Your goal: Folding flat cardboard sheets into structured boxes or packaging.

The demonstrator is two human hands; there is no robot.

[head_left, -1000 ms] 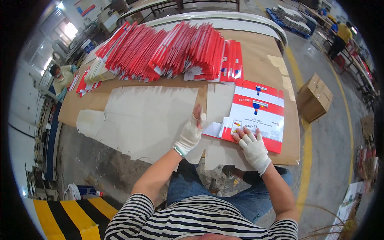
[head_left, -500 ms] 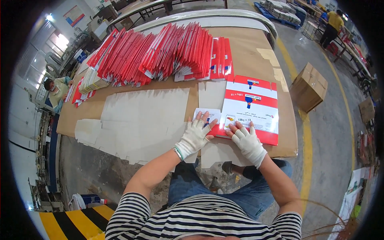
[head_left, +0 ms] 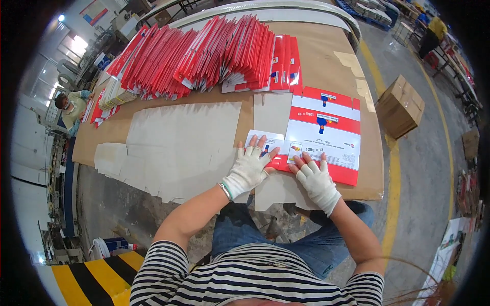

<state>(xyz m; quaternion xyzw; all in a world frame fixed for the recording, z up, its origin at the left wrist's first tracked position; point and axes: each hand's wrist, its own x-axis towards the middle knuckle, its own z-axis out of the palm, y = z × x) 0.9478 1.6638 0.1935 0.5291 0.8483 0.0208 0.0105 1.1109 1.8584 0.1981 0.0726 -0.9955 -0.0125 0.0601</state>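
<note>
A flat red and white printed carton (head_left: pixel 332 130) lies in front of me at the right of the table. My left hand (head_left: pixel 250 166), in a white fingerless glove, rests on the carton's narrow left flap (head_left: pixel 263 138) with its fingers spread. My right hand (head_left: pixel 315 182), gloved the same way, lies flat with its fingers apart on the carton's near red edge. Neither hand grips anything. Beyond them, a long leaning row of folded red cartons (head_left: pixel 199 58) stretches across the far side of the table.
Pale cardboard sheets (head_left: pixel 184 145) lie on the brown-covered table (head_left: pixel 316 56). A banded stack of cartons (head_left: pixel 113 96) is at the far left, near another person (head_left: pixel 74 109). A brown box (head_left: pixel 400 107) stands on the floor at the right. Another person in yellow (head_left: pixel 435 31) is farther back.
The view has shifted slightly, so the table and its cartons appear a little higher. Both hands stay on the flat carton in nearly the same places.
</note>
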